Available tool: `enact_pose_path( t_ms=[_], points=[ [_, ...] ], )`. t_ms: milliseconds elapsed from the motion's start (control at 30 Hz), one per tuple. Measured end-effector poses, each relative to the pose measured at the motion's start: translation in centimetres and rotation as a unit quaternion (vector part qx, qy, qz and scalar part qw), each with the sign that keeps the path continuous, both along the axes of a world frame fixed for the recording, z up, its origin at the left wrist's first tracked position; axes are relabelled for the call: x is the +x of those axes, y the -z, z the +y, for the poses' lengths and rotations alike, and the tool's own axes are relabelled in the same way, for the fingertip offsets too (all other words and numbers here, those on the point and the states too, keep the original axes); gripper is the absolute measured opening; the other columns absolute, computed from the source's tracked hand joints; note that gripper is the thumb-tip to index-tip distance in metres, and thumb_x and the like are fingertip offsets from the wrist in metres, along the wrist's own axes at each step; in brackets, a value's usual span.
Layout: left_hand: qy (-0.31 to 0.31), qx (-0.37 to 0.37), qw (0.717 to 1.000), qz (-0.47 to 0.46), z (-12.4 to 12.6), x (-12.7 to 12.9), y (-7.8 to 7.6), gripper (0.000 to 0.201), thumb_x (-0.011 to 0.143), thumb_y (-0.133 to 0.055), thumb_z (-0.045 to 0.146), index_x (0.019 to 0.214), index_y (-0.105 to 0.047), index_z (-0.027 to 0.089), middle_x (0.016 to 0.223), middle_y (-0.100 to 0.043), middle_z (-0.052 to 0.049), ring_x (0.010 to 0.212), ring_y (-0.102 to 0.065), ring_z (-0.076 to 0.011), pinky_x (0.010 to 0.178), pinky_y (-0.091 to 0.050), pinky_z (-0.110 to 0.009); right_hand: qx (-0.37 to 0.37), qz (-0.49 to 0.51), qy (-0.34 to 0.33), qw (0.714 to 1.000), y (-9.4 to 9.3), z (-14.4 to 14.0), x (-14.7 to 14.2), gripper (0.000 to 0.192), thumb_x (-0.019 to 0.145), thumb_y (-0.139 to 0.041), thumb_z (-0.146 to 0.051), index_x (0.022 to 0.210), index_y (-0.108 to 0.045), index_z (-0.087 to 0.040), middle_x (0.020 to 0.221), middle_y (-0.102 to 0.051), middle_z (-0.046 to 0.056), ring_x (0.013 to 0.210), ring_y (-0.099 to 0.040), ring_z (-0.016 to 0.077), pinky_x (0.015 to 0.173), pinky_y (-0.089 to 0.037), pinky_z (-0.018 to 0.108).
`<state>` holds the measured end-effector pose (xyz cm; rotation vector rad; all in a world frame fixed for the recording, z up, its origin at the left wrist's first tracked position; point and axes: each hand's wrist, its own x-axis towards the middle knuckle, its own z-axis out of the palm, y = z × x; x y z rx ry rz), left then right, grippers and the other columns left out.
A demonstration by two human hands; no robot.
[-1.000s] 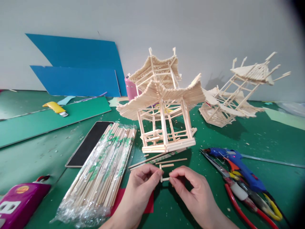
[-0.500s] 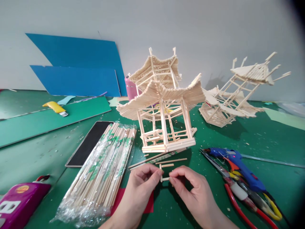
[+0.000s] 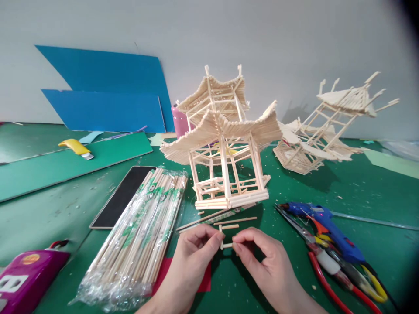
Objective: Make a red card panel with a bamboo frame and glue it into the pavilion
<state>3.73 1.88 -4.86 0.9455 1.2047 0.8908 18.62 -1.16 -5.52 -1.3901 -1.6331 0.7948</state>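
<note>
Green tabletop point(image 3: 376, 196), stick pavilion point(image 3: 224, 150), red-handled pliers point(image 3: 313, 247)

Over my remote feed I see the stick frame point(image 3: 227, 246) between left hand point(image 3: 198, 250) and right hand point(image 3: 262, 257), the near pavilion point(image 3: 225, 170) behind them, the far pavilion point(image 3: 322, 151) farther back, right. Left lies the stick bag point(image 3: 140, 226), partly on a tablet point(image 3: 120, 205); right, pliers point(image 3: 313, 247) beside the glue gun point(image 3: 338, 231).

Low in the frame, just left of centre, the left hand point(image 3: 195, 249) is held turned inward, its thumb point(image 3: 212, 245) pressed toward the bent index finger point(image 3: 203, 231) in a tight pinch. Level with it, right of centre, the right hand point(image 3: 264, 253) is turned in to face it, fingertips point(image 3: 237, 238) set together in a matching pinch. A narrow gap is left between the two! Both wrists point(image 3: 296, 296) are angled inward from the bottom edge.
</note>
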Motion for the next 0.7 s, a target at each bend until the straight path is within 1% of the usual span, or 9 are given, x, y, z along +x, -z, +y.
enact_pose_path(
  t_ms=[300,433,700],
  points=[
    [-0.001,0.0,1.0,-0.006,-0.07,-0.05,0.11,0.02,0.069,-0.064,0.029,0.056,-0.059,0.014,0.046,-0.042,0.006,0.044,-0.03,-0.0048,0.038,-0.023,-0.015,0.003,0.0,-0.001,1.0,0.01,0.07,-0.08,0.009,0.082,-0.052,-0.022,0.077,-0.06,-0.021,0.071,-0.065,-0.001,0.064,-0.06,0.0118,0.058,-0.045,0.019],
    [-0.003,0.003,1.0,-0.007,-0.14,-0.07,0.17,0.019,0.069,-0.064,0.029,0.057,-0.06,0.014,0.047,-0.044,0.005,0.044,-0.031,-0.0047,0.039,-0.024,-0.015,0.001,-0.002,0.002,1.0,0.02,0.08,-0.08,0.01,0.082,-0.052,-0.023,0.077,-0.06,-0.02,0.071,-0.065,-0.001,0.065,-0.06,0.0123,0.058,-0.045,0.019],
    [-0.008,0.007,1.0,-0.008,-0.01,-0.01,-0.01,0.02,0.068,-0.065,0.03,0.057,-0.061,0.014,0.046,-0.044,0.005,0.044,-0.032,-0.0049,0.038,-0.025,-0.015,-0.003,0.002,0.0,1.0,-0.13,0.09,-0.11,0.01,0.081,-0.052,-0.023,0.077,-0.06,-0.02,0.07,-0.064,-0.001,0.063,-0.059,0.0118,0.057,-0.045,0.019]
  ],
)
